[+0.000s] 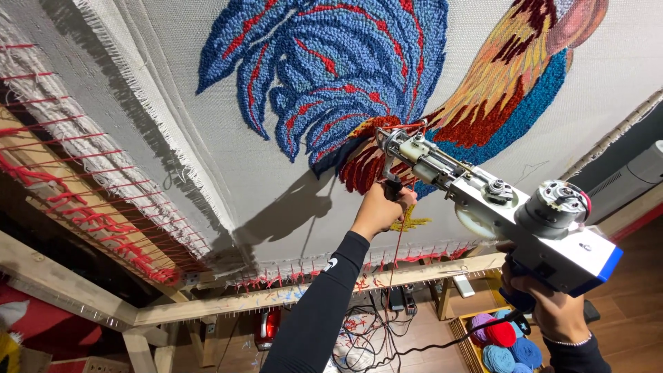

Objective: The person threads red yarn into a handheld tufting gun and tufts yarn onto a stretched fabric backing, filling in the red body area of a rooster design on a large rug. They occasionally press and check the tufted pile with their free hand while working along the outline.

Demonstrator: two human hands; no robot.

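- Tufting gun [497, 200], white with a blue rear corner, runs from the lower right of the frame up to the middle, its needle tip touching the cloth. It looks heavy and rigid, with exposed gears and a motor on top, so I judge the two handles the safe places to hold.
- Right hand [552, 307], lower right, is closed around the rear grip under the body.
- Left hand [378, 211], mid-frame on a black sleeve, is closed around the front handle just below the needle.
- Red yarn [398, 242] hangs slack from the nose; thin and easy to snag.
- Backing cloth [228, 138] is stretched taut, soft but firm; the rooster design [345, 76] of blue and red pile fills the upper middle.
- Wooden frame [290, 293] with tack strips borders the cloth at left and below; bare cloth lies open to the left of the needle.
- Yarn balls [504, 342] sit in a crate on the floor, lower right.
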